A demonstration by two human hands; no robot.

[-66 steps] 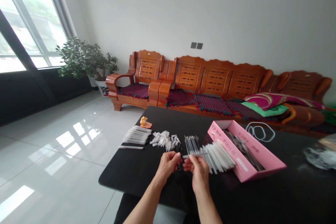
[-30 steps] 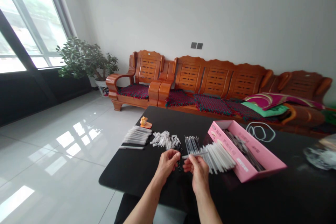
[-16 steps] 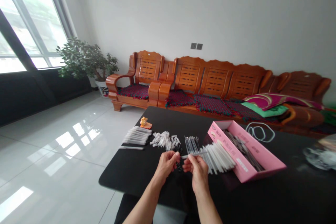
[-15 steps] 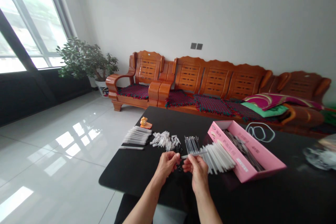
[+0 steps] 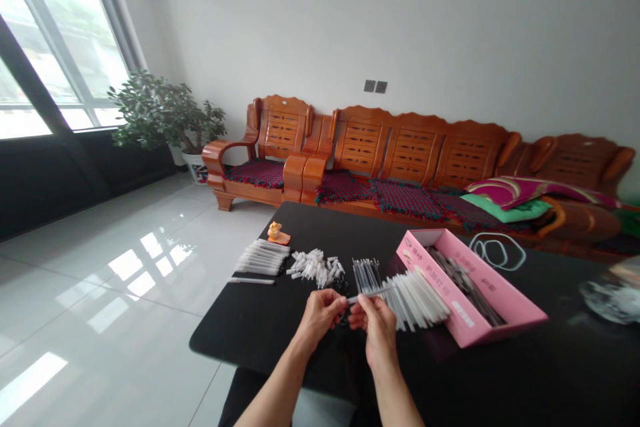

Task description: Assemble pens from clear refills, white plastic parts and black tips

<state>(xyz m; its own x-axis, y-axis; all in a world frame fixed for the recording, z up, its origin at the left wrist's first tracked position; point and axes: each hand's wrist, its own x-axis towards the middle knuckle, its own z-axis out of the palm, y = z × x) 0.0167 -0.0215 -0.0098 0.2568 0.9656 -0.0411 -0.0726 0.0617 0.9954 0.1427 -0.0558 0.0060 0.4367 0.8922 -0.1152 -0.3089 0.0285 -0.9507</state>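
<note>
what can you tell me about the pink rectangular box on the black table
The pink rectangular box, seemingly cardboard, stands open-topped on the glossy black table, slanting from far left to near right. Its outer left side bears blurred printing and a white patch; more printing shows inside. Slender dark grey-brown sticks lie in it. Slim whitish tubes lie along its left; contact is unclear.

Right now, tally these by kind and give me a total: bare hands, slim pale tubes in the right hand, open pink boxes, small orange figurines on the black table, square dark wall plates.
Bare left hand and bare right hand: 2
Slim pale tube in the right hand: 1
Open pink box: 1
Small orange figurine: 1
Square dark wall plates: 2
Total: 7
</note>
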